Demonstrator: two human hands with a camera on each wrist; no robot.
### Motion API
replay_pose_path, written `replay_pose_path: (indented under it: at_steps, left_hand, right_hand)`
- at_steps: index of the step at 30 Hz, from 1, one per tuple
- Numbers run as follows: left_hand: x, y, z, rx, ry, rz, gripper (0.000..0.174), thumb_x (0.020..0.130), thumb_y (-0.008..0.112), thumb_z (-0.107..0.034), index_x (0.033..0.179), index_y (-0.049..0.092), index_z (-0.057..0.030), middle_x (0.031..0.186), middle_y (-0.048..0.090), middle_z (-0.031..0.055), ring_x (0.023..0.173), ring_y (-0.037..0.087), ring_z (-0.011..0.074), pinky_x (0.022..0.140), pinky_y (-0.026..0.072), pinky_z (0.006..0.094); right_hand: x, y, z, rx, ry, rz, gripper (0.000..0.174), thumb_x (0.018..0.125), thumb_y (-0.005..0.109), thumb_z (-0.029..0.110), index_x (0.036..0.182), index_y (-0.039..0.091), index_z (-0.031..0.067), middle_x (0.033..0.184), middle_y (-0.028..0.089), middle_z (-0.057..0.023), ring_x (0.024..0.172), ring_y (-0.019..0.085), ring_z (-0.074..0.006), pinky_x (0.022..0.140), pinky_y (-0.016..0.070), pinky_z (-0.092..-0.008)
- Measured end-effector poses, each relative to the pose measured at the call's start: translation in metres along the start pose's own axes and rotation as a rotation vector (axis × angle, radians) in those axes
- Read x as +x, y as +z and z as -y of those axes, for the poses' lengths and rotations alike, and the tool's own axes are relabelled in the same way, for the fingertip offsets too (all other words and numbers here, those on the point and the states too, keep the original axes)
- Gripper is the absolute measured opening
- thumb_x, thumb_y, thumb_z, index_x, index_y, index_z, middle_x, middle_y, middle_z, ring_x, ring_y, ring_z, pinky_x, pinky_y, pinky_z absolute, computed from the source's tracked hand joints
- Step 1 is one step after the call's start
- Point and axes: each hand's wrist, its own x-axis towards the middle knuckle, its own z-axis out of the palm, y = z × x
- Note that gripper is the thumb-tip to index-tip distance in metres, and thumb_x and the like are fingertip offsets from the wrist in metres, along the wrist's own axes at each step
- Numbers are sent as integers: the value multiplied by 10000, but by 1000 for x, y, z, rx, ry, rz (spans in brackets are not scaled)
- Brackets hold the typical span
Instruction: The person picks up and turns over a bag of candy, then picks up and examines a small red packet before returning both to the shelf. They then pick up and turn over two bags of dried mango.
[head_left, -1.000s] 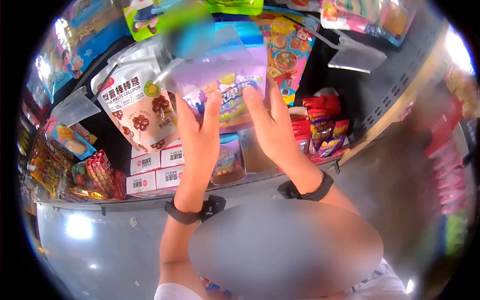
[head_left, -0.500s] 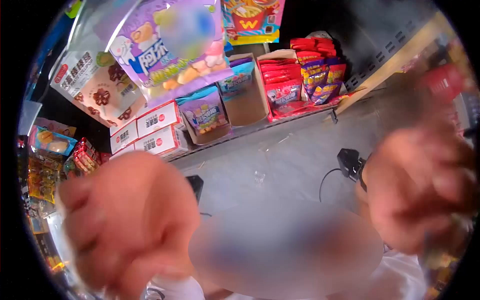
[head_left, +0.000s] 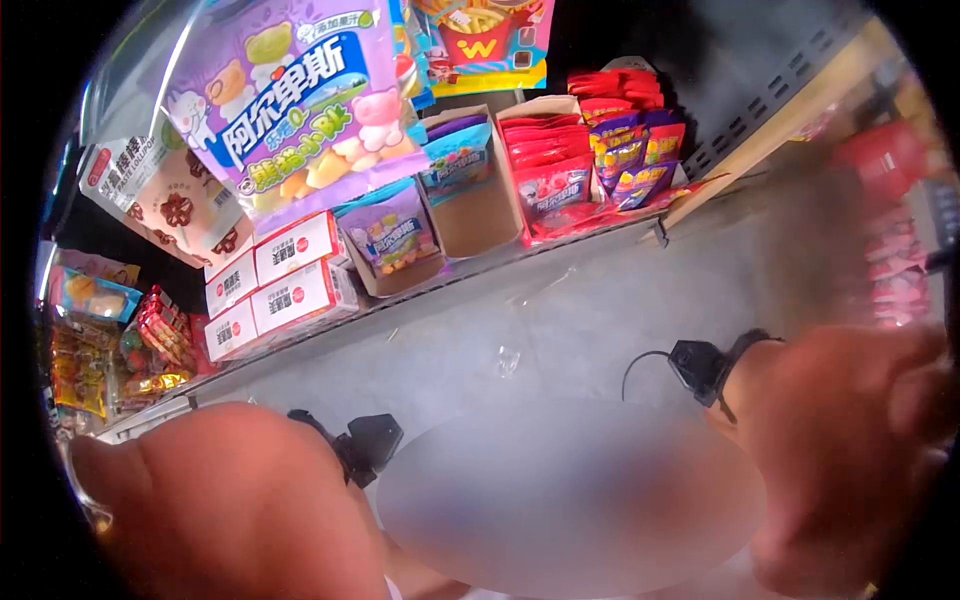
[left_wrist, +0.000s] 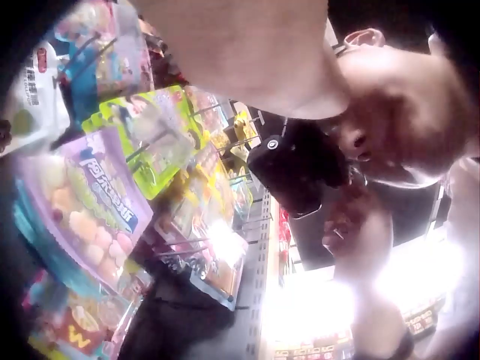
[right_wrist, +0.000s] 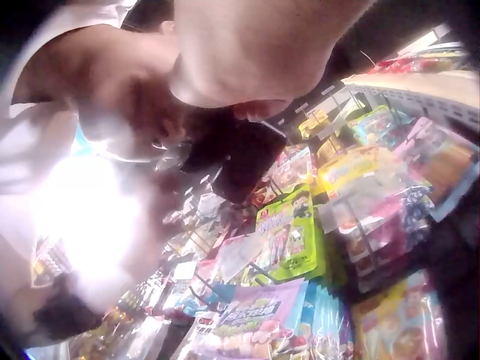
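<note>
Both hands are raised close to the head, large and blurred in the head view. My left hand [head_left: 235,500] fills the lower left, and my right hand [head_left: 840,455] the lower right; most fingers are out of sight. In the left wrist view, the left hand [left_wrist: 247,52] is beside a black head-worn device [left_wrist: 289,165]. The right wrist view has the right hand [right_wrist: 262,49] right at that device too, its grip hidden. In front hangs a purple bag of gummy candy [head_left: 290,120], with neither hand on it.
Below the bag, the shelf holds white boxes [head_left: 300,285], a carton of small purple packets [head_left: 390,235], a carton with blue packets [head_left: 460,160] and red packets [head_left: 550,185]. A brown-and-white lollipop pouch [head_left: 175,205] hangs at left. Grey floor [head_left: 560,330] lies beyond the shelf edge.
One second ago both hands held the purple candy bag at the rack. They have let go and drawn back to the head; the bag now hangs in front, and the view has tilted.
</note>
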Motion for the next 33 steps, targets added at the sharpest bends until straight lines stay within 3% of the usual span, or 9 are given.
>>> replay_pose_path:
  at_steps: [14, 16, 18, 20, 26, 33]
  left_hand:
    - [-2, -2, -6, -20, -50, -16, 205, 976, 515, -258, 1002, 469, -60, 846, 559, 122, 649, 545, 238, 589, 490, 382]
    - [-3, -1, -8, -18, -66, -15, 204, 973, 518, -256, 1001, 470, -60, 845, 559, 122, 649, 545, 239, 588, 490, 382]
    - [-5, -1, -15, -13, -90, -6, 202, 971, 521, -253, 1000, 472, -59, 844, 560, 123, 648, 546, 239, 587, 490, 382]
    - [-5, -1, -20, -19, -122, 6, 201, 969, 524, -251, 998, 474, -59, 843, 561, 124, 648, 546, 239, 587, 490, 381]
    - [4, -8, -13, -16, -122, 29, 196, 963, 532, -243, 995, 478, -57, 841, 563, 126, 646, 548, 241, 584, 491, 381]
    - [16, -5, -14, -12, -78, 37, 192, 955, 542, -235, 990, 484, -56, 838, 566, 129, 644, 549, 243, 581, 491, 380]
  right_hand:
    - [-2, 10, -21, 107, 102, 43, 145, 723, 623, 15, 858, 594, 57, 792, 616, -105, 639, 613, -247, 543, 492, -321]
    - [-22, 22, -37, 177, 231, 138, 151, 708, 631, 6, 843, 598, 64, 783, 616, -99, 633, 616, -246, 538, 492, -317]
    - [-48, 36, -46, 156, 374, 377, 209, 647, 631, -19, 823, 634, 94, 761, 611, -70, 598, 617, -219, 529, 488, -284]
    - [-69, 44, -42, 103, 447, 614, 222, 641, 624, -20, 821, 640, 108, 767, 616, -52, 599, 615, -240, 533, 495, -285]
    - [-28, 24, -12, 33, 122, 138, 198, 644, 638, 2, 805, 627, 117, 749, 601, -36, 598, 608, -229, 508, 489, -316]
    - [-5, 0, 2, -8, 28, 53, 191, 656, 638, 11, 817, 627, 114, 750, 602, -40, 613, 611, -232, 518, 492, -322]
